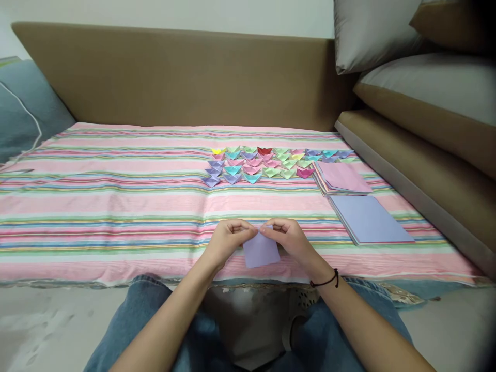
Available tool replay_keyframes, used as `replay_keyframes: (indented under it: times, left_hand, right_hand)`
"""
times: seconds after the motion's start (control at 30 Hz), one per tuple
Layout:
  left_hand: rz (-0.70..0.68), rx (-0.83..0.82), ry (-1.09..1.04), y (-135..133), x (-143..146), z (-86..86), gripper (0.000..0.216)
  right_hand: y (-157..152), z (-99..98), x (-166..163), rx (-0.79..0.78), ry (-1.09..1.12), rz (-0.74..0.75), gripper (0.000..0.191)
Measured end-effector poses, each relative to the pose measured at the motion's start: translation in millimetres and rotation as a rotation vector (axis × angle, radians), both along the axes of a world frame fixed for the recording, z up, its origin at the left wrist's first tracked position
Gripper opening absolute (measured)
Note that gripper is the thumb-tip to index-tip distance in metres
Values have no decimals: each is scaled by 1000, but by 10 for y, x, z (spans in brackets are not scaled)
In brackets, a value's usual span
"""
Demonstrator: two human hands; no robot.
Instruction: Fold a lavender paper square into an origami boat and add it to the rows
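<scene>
A small sheet of lilac paper (262, 251) is held up in front of me over the near edge of the striped cloth. My left hand (231, 238) pinches its upper edge between thumb and index finger. Close beside it, my right hand (285, 235) grips the same edge, the two thumbs almost meeting. Farther back, several folded paper boats (251, 169) in many colours stand in rows. Whether the lilac sheet has a fold along its top cannot be made out behind the fingers.
To the right lie a stack of lilac-topped paper (374, 219) and a pink-topped paper stack (344, 176). Large cushions (422, 98) are piled along the right side. A brown backrest (194, 77) rises behind the striped cloth (96, 204). A white cable (29, 111) hangs at far left.
</scene>
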State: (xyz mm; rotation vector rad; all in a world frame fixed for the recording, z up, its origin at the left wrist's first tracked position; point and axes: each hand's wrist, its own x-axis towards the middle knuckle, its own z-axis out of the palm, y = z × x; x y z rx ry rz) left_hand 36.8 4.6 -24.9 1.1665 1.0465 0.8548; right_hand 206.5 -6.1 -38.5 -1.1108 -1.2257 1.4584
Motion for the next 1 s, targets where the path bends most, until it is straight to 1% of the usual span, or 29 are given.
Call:
replay_keyframes:
  times: [0.13,0.2,0.4,0.47,0.63,0.7,0.83,1.0]
  left_hand:
    - [28,-21,-12,0,3,3,26]
    - [41,5,-9,3,4,0,27]
    - [20,200,98,-1,32,-19,23]
    - [19,241,141,3,33,-17,22]
    - [11,185,148,50,-33,3,24]
    - [-12,195,151,57,-50,4,24]
    - [-62,270,198,20,-17,-23,20]
    - [-99,284,237,-7,12,-68,15]
  right_hand:
    - [13,-2,-21,23,-39,-13,27]
    - [15,-15,-36,49,-56,-13,27]
    - [8,-54,-71,142,-113,-42,25]
    - [10,-53,-66,158,-139,-62,26]
    - [34,-31,-24,156,-138,-171,23]
    - [44,-26,-14,162,-139,-163,20]
    - [47,-26,-26,237,-173,-98,15]
    - [34,-21,-38,293,-257,-71,16]
